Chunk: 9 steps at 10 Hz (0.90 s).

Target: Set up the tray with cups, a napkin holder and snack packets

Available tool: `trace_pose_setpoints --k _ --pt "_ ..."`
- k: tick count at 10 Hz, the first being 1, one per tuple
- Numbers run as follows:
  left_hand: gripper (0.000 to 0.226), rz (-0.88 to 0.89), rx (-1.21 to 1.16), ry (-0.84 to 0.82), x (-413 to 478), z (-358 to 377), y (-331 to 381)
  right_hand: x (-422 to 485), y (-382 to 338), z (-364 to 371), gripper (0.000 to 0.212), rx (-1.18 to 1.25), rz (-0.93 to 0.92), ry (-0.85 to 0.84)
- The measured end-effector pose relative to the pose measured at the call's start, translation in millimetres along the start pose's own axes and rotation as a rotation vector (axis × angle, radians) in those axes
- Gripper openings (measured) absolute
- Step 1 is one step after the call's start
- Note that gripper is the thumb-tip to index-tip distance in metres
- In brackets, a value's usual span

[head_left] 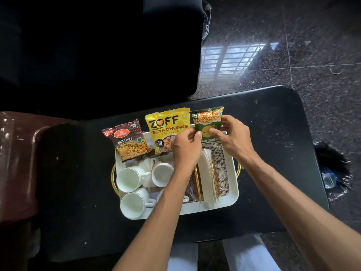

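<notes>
While both hands hold it, the green foil snack packet (208,125) stands at the far end of the white rectangular tray with gold handles (214,207). The left hand (185,145) pinches its left edge between thumb and curled fingers, and the right hand (236,135) pinches its right edge the same way. Its lower edge is hidden behind the fingers, so it probably rests on the far rim, though I cannot be sure.

If released there, it could slip off beyond the fingertips onto the black table (273,133). Just left of the left hand, the yellow soya-chunks pouch (168,126) leans close enough for the knuckles to tip it. Under the wrists stand the gold napkin holder with white napkins (206,169) and the white ceramic cups (129,178), so a careless withdrawal could knock them.
</notes>
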State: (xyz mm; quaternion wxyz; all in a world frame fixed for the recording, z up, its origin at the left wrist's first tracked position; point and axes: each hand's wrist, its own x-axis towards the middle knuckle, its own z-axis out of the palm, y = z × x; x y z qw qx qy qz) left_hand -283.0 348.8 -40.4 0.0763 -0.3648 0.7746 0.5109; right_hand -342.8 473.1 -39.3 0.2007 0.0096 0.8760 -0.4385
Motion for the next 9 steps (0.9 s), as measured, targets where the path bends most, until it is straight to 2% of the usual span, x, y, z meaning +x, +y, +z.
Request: trace_pose_setpoints --k 2,6,7,8,9 --pt "0.029 -0.017 0.02 -0.065 5.5 3.0 -1.2 2.8 7.6 3.3 0.043 -0.047 0.027 0.031" --pt "0.035 -0.011 0.031 -0.062 0.4 -2.2 4.0 2.7 9.1 -1.0 0.047 -0.045 0.021 0.018" --pt "0.039 0.01 0.07 -0.012 -8.5 -9.0 4.4 -1.8 6.2 -6.2 0.042 -0.067 -0.009 0.078" --pt "0.041 0.103 0.082 0.076 -22.7 -18.3 6.0 -5.9 -1.3 -10.7 0.039 -0.084 -0.075 0.132" --pt "0.043 0.211 0.169 0.137 -38.9 -28.6 17.2 -15.2 -18.4 -14.1 0.04 -0.227 -0.224 0.136"
